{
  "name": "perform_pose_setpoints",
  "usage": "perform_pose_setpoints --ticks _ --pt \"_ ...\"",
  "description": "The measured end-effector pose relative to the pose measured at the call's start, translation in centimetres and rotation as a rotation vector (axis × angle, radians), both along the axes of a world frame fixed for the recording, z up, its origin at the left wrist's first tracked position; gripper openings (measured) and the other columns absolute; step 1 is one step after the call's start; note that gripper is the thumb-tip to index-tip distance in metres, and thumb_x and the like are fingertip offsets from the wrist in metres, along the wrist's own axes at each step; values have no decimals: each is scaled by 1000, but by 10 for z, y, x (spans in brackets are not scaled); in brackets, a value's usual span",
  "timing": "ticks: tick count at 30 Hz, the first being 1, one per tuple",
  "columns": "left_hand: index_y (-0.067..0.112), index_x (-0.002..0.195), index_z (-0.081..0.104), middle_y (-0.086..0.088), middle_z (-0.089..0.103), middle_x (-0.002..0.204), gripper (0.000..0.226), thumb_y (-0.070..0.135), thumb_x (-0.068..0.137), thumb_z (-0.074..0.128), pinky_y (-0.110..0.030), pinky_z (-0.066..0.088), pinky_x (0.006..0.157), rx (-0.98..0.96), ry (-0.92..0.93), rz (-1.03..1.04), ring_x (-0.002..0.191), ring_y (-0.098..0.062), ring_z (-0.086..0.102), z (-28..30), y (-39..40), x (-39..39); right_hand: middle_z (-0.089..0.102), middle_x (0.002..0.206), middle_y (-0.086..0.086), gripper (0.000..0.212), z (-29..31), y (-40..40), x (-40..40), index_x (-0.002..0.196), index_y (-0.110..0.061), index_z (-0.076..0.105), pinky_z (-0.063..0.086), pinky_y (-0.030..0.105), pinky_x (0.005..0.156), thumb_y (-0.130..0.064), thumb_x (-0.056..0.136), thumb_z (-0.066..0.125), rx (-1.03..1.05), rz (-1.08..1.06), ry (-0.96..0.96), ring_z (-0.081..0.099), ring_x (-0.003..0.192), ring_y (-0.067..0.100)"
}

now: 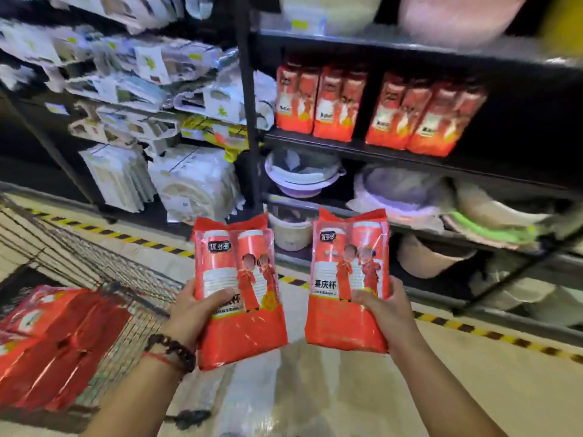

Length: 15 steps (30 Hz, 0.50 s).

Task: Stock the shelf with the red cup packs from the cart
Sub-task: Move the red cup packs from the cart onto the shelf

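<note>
Cart [94, 279] left, shelf [410, 156] ahead; packs [362, 108] stand on it.

**Hidden / cut off / blurred**

Cart packs [53, 339], lower left: motion-blurred, cut by the left edge, count unreadable. Shelf packs [375, 111], upper centre: print smeared. White goods [120, 89], upper left: too blurred to identify. Tubs [441, 14] at the top: cropped by the edge. Left hand [192, 305] and right hand [383, 313]: fingers hidden behind the packs they hold.

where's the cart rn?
Head view, lower left: the wire cart sits left of the left hand, with more red cup packs lying in it, across the aisle from the shelf.
</note>
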State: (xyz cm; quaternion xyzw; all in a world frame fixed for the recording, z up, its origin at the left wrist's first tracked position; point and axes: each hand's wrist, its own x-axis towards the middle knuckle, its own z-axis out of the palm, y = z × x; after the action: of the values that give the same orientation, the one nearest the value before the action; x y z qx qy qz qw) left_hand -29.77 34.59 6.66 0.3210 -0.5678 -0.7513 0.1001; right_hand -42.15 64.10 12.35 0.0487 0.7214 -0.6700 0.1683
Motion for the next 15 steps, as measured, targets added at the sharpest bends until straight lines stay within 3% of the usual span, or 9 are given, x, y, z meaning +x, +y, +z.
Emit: perform_pose_setpoints --ticks 4,9,12,15 --pt "13 114 63 -13 76 98 74 28 45 86 -32 59 59 -6 47 -121 79 -26 74 14 94 -62 73 93 -4 50 5 102 -29 95 -28 60 54 34 69 -8 58 87 20 -125 3 71 80 14" --pt "10 118 62 -18 73 107 86 35 41 90 -41 58 75 -8 50 -281 92 -36 72 20 194 -127 73 100 -3 59 8 219 -62 106 -30 61 57 47 86 -14 58 91 60 -291 32 72 91 21" --pt "13 115 61 -13 76 100 98 42 27 96 -39 59 67 -4 42 -346 85 -32 74 30 244 -157 72 109 -1 81 10 272 -74 124 -26 55 57 52 88 -28 50 88 59 -367 30 71 97 22" --pt "14 114 62 -12 76 99 103 46 22 97 -38 59 67 -1 79 -392 84 -30 74 39 279 -181 72 109 0 78 11 307 -86 124 -25 56 58 52 86 -26 52 86 62 -417 46 72 95 22"
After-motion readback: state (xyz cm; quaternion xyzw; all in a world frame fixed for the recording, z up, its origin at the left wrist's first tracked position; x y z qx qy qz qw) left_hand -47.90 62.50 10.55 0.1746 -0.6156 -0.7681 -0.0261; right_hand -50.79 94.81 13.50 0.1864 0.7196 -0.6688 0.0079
